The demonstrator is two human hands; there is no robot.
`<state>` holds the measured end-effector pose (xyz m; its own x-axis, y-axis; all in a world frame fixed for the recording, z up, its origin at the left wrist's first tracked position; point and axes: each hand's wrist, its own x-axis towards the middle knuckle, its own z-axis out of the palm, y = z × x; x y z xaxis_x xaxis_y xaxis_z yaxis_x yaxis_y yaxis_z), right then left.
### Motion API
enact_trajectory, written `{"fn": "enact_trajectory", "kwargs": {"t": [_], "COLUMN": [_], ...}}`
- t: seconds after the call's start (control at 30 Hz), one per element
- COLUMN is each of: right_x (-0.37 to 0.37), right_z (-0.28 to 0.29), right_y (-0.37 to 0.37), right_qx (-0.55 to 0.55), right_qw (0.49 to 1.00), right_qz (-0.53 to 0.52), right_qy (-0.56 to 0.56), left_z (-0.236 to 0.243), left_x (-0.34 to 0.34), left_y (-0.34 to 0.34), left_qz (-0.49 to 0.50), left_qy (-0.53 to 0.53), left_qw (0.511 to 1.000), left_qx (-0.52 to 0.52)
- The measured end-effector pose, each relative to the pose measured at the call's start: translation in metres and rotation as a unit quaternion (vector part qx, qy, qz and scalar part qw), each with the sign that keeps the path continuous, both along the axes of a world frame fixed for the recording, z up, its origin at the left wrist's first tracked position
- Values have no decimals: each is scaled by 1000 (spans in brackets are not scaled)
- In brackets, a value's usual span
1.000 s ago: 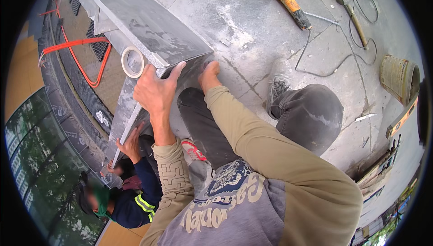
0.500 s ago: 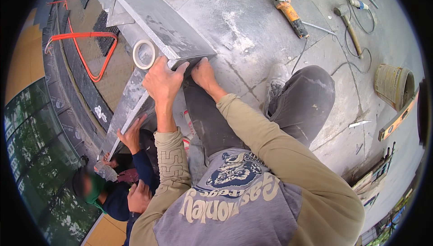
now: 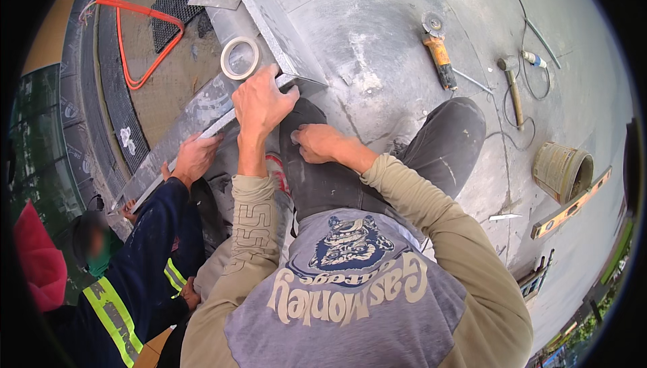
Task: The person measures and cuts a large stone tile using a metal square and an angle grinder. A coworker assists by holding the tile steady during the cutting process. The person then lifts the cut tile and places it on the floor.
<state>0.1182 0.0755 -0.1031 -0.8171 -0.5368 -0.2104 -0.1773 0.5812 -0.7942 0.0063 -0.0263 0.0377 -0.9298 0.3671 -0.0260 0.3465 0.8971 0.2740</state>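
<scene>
While the left hand (image 3: pixel 263 104) grips the grey slab (image 3: pixel 194 110) at its right-hand end, the right hand (image 3: pixel 320 142) is curled over a dark trouser leg (image 3: pixel 330 189), apart from the slab; contents: cannot tell. Slab: left of centre, meeting a second slab (image 3: pixel 273 24) at a corner; co-worker's hand (image 3: pixel 195 156) on its long edge. Tape roll (image 3: pixel 224 60): on the slab, beside the left hand. Risks, as judged: uneven pressure tilting the slab, dropping the tape; a knock chipping the corner.
</scene>
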Motion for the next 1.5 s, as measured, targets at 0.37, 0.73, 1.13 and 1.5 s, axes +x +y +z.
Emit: {"fn": "enact_trajectory", "kwargs": {"t": [0.37, 0.73, 1.13, 1.5], "right_x": [-59, -77, -116, -360], "right_z": [63, 93, 117, 97], "right_y": [150, 88, 92, -27], "right_qx": [127, -105, -69, 159], "right_qw": [991, 969, 980, 890], "right_qz": [-38, -139, -52, 1], "right_qy": [27, 176, 177, 427], "left_z": [-2, -6, -12, -14], "left_x": [10, 1, -9, -6], "left_y": [-61, -45, -51, -57], "left_qz": [-28, 24, 4, 12], "left_qy": [24, 28, -7, 29], "left_qw": [998, 997, 997, 997], "left_qx": [59, -71, -79, -65]}}
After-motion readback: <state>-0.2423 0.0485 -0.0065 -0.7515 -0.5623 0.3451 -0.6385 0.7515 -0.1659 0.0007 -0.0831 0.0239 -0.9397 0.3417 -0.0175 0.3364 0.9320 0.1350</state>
